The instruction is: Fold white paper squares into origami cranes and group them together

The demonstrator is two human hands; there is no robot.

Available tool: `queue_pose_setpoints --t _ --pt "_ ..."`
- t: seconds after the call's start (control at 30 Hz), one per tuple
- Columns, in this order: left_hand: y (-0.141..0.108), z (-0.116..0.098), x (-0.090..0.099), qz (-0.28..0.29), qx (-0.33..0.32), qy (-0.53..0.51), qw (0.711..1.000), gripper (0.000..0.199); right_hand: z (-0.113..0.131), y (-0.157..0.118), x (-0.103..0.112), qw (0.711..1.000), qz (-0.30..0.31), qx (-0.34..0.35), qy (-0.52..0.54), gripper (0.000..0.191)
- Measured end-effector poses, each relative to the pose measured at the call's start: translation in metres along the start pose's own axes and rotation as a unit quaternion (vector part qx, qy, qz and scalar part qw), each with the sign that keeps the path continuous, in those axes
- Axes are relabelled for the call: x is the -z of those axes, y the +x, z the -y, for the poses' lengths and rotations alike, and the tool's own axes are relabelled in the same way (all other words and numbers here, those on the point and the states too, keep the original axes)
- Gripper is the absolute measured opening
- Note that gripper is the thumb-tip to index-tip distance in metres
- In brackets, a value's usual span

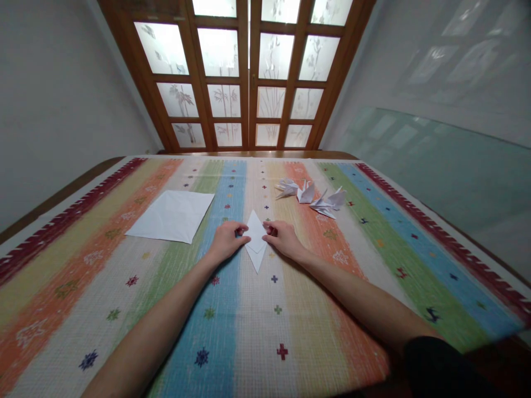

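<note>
While both hands point(226, 241) pinch a folded paper diamond point(254, 232) (plain white), paper cranes point(306, 192) lie beyond, rightward.

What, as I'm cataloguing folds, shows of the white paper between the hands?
The folded paper is a plain white, narrow diamond with pointed far and near ends. A V-shaped flap edge shows on its nearer half. It lies over the striped tablecloth. The left hand holds its left side, the right hand its right.
</note>
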State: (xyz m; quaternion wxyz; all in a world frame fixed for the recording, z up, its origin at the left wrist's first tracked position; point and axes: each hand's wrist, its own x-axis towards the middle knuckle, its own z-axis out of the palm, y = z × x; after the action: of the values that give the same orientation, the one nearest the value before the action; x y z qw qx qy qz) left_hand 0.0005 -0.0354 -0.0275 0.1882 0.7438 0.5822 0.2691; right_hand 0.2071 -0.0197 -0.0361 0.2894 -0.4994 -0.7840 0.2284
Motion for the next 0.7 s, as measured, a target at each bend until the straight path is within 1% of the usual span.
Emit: queue_pose_setpoints --t 0.03,0.1,0.17,0.2,0.27,0.33,0.4,0.47,0.57,0.7 --pt "0.000 0.001 -0.001 -0.004 0.011 -0.012 1.000 0.029 0.000 0.000 0.000 1.000 -0.002 -0.006 0.005 0.015" --pt "0.000 0.001 -0.003 -0.014 0.032 -0.023 0.999 0.041 0.001 0.001 0.000 1.000 -0.001 -0.018 0.012 0.014" --pt "0.000 0.001 -0.004 -0.021 0.038 -0.023 0.999 0.051 0.002 0.001 0.001 0.999 0.006 -0.028 0.022 0.016" --pt "0.000 0.002 -0.004 -0.022 0.036 -0.022 0.999 0.052 0.002 0.001 0.001 0.999 0.011 -0.034 0.030 0.017" --pt "0.000 0.002 -0.004 -0.021 0.029 -0.026 0.999 0.044 0.003 0.001 0.002 0.998 0.014 -0.046 0.047 0.017" --pt "-0.001 0.003 -0.004 -0.023 0.019 -0.033 0.999 0.029 0.003 -0.001 0.002 0.997 0.010 -0.051 0.053 0.013" --pt "-0.002 0.005 -0.002 -0.026 -0.002 -0.037 0.999 0.012 0.002 -0.002 0.001 0.998 0.005 -0.041 0.047 0.008" --pt "-0.002 0.006 0.000 -0.026 -0.030 -0.031 0.999 0.001 0.001 -0.002 0.002 0.999 0.001 -0.021 0.036 0.007" --pt "-0.003 0.009 0.004 -0.013 -0.075 -0.002 0.997 0.005 -0.003 -0.001 0.004 0.999 0.005 0.040 0.009 0.010" --pt "-0.007 0.015 0.011 0.004 -0.143 0.059 0.988 0.010 -0.010 0.000 0.010 0.988 0.035 0.145 -0.034 0.012"
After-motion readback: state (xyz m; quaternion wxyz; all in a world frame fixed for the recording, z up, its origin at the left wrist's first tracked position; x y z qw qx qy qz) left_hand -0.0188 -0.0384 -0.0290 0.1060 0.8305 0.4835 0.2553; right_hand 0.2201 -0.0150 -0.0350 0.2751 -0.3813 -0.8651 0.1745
